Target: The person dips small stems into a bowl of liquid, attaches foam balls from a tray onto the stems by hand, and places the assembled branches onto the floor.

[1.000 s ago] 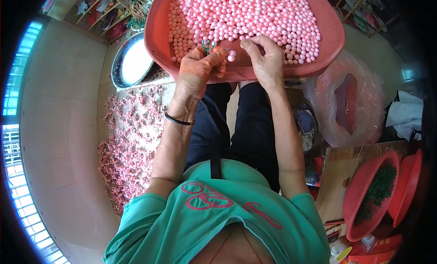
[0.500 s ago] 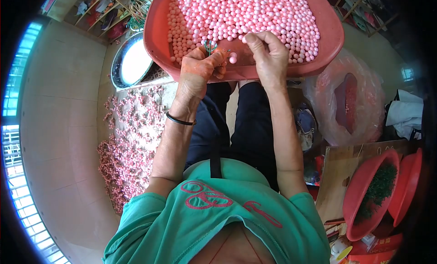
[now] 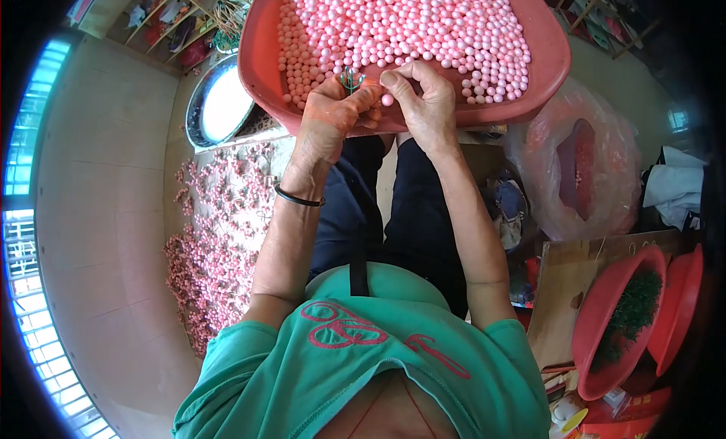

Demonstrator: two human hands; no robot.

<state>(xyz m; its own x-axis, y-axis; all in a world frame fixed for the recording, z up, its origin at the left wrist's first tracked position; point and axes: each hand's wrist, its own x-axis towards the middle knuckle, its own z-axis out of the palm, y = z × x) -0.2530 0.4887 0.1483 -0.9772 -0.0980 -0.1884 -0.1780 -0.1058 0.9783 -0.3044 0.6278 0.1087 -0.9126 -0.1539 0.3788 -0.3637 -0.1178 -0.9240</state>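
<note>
A red tub [image 3: 556, 42] filled with many pink beads [image 3: 408, 23] stands in front of me. Over its near edge, my left hand [image 3: 342, 106], stained orange, is closed on a small green wire stem [image 3: 351, 79] whose prongs stick up past the fingers. My right hand [image 3: 423, 99] meets it from the right, thumb and forefinger pinched at the left fingertips; whatever is in that pinch is hidden. One pink bead [image 3: 388, 100] shows between the two hands, just below the fingertips.
Left of the tub is a dark-rimmed basin [image 3: 225, 102] with white contents. Pink bead clusters [image 3: 215, 265] cover the floor at left. On the right are a clear plastic bag [image 3: 605, 159], cardboard [image 3: 556, 295] and a red basin [image 3: 594, 325] holding green pieces [image 3: 635, 310].
My right hand has moved left and slightly down, from above the beads to the left fingertips. The left hand has barely moved and still holds the green stem.
</note>
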